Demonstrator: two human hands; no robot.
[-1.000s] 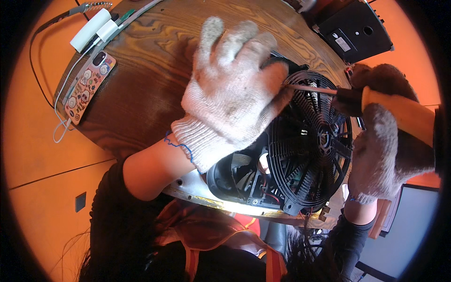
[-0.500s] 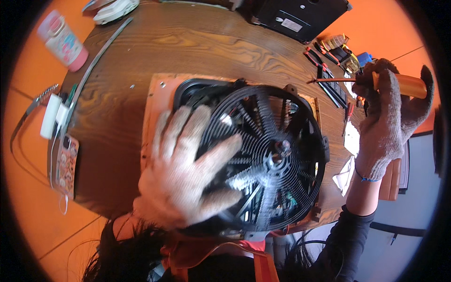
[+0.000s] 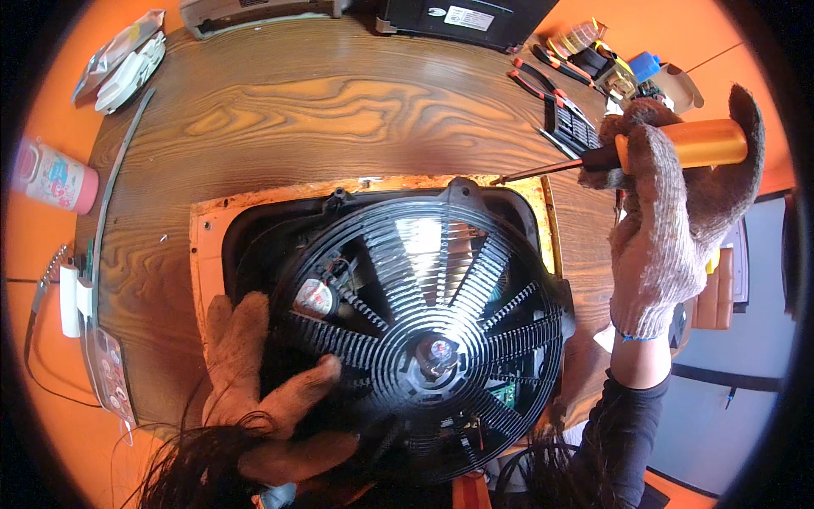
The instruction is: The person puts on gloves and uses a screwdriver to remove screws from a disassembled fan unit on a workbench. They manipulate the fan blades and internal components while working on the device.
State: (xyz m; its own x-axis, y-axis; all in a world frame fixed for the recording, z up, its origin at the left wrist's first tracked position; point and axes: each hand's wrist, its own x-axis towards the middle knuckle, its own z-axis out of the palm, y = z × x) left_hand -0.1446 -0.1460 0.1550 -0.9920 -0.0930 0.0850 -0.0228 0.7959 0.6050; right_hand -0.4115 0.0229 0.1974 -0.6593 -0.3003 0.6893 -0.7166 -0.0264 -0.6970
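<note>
A round black cooling fan [image 3: 509, 327] with a ringed grille lies over a rusty orange metal panel [image 3: 206, 254] with a black recess. Circuit parts show through gaps in the grille. My gloved left hand [image 3: 242, 382] rests at the fan's lower left rim, fingers apart. In my gloved right hand [image 3: 653, 237] is a screwdriver [image 3: 708, 142] with an orange handle, held almost level. Its shaft points left, and the tip is over or near the panel's far edge; whether it touches cannot be told. Hair partly covers my left wrist.
Pliers [image 3: 534, 81] with red-black handles and a black slotted part [image 3: 572, 127] lie at the far right. A black case [image 3: 462, 21] stands at the back. Along the left are a pink-and-white bottle [image 3: 64, 178], a phone [image 3: 112, 369] and a white power strip [image 3: 69, 301].
The view has shifted, so the fan sits lower and further left. My left hand has slid toward the fan's near left rim. The screwdriver tip is now by the panel's far edge.
</note>
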